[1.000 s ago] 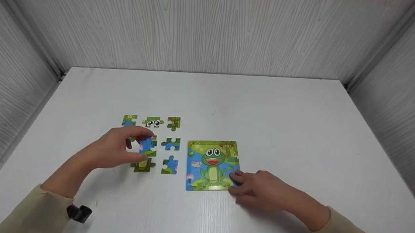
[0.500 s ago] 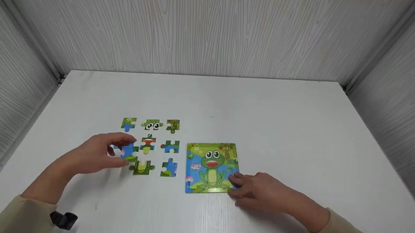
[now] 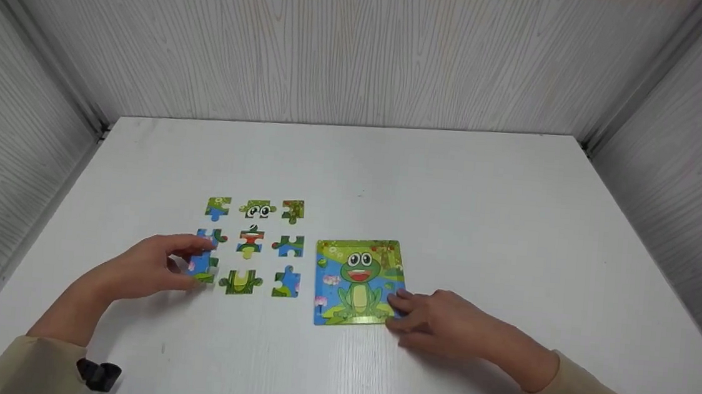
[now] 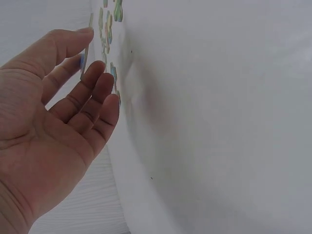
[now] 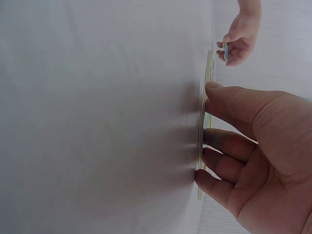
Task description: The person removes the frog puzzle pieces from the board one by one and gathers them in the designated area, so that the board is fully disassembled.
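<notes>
In the head view my left hand (image 3: pixel 148 269) pinches a blue and green jigsaw puzzle piece (image 3: pixel 200 265) between thumb and fingers, at the lower left of the loose pieces. The left wrist view shows this piece (image 4: pixel 86 58) edge-on, standing off the table. Just beyond the fingertips lies a left-side puzzle piece (image 3: pixel 209 235), partly covered by them. My right hand (image 3: pixel 441 322) rests its fingertips on the right edge of a square frog puzzle board (image 3: pixel 360 282), which lies flat. From the right wrist the board (image 5: pixel 204 122) appears as a thin plate under the thumb and fingers.
Several other pieces lie apart in rows left of the board, among them the frog eyes piece (image 3: pixel 258 210), the mouth piece (image 3: pixel 250 241) and the belly piece (image 3: pixel 241 282). White table (image 3: pixel 482 201) surrounds them. A pale wood-grain panel (image 3: pixel 363 47) rises behind.
My left hand has carried its puzzle piece leftward, from over the middle column to the lower-left corner, uncovering the mouth and belly pieces. The right hand and the board stay put.
</notes>
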The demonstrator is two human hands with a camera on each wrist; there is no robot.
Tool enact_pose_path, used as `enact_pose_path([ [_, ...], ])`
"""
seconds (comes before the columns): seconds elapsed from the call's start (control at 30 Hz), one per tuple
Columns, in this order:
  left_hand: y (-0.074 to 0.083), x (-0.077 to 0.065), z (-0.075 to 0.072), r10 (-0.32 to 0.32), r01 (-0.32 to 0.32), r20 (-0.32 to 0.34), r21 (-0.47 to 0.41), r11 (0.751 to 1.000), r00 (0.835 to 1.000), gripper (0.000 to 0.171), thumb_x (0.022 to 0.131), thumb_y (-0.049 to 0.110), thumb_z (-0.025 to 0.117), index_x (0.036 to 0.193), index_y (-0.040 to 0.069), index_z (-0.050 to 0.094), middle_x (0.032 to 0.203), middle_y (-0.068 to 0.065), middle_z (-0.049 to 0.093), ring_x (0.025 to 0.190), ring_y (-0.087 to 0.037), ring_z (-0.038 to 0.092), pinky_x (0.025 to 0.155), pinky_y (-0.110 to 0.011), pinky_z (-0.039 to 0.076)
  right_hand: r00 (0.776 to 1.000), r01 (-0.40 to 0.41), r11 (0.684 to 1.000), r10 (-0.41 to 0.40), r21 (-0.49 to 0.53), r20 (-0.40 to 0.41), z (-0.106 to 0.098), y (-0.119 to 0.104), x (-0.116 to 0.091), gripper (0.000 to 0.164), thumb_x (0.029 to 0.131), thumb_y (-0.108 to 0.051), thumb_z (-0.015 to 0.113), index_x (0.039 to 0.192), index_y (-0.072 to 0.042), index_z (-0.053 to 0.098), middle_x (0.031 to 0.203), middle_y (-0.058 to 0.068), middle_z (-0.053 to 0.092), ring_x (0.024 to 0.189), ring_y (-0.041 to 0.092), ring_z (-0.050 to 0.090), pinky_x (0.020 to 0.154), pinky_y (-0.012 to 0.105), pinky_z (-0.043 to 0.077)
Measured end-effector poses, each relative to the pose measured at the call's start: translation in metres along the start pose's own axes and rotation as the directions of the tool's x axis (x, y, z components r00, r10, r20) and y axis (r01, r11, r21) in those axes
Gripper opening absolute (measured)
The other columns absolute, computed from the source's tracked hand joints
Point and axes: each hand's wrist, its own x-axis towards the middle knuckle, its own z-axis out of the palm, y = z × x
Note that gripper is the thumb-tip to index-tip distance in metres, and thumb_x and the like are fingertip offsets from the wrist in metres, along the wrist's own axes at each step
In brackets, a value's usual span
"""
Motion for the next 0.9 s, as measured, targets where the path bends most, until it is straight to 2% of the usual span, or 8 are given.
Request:
enact_pose_path([
  [0.33, -0.014, -0.001, 0.001, -0.028, 0.028, -0.002, 0.012, 1.000, 1.000, 0.060, 0.088, 0.017, 0.087, 0.143, 0.010, 0.065, 0.131, -0.008, 0.065, 0.113, -0.028, 0.054, 0.088, -0.027, 0.051, 1.000, 0.004, 1.000, -0.004, -0.007, -0.005, 0.000, 0.000, 0.000, 0.033, 0.101, -0.027, 0.073, 0.134, -0.021, 0.076, 0.151, 0.014, 0.057, 0.138, 0.033, 0.057, 0.091, 0.051, 0.056],
  [0.67, -0.022, -0.003, 0.004, -0.017, 0.017, -0.022, 0.019, 1.000, 1.000, 0.058, 0.087, 0.017, 0.087, 0.141, 0.011, 0.065, 0.132, -0.008, 0.061, 0.112, -0.027, 0.051, 0.087, -0.027, 0.047, 1.000, -0.017, 1.000, 0.017, -0.022, 0.004, 0.000, -0.002, -0.001, 0.033, 0.101, -0.027, 0.074, 0.133, -0.022, 0.076, 0.152, 0.013, 0.057, 0.137, 0.032, 0.058, 0.090, 0.047, 0.055],
  [0.9, -0.023, -0.005, 0.005, -0.015, 0.015, -0.028, 0.017, 1.000, 0.999, 0.056, 0.088, 0.018, 0.086, 0.140, 0.012, 0.066, 0.135, -0.008, 0.060, 0.117, -0.028, 0.051, 0.097, -0.033, 0.047, 1.000, -0.006, 0.999, 0.006, -0.038, 0.011, -0.003, -0.003, -0.001, 0.033, 0.102, -0.028, 0.073, 0.134, -0.022, 0.076, 0.152, 0.014, 0.057, 0.138, 0.033, 0.057, 0.089, 0.046, 0.055],
])
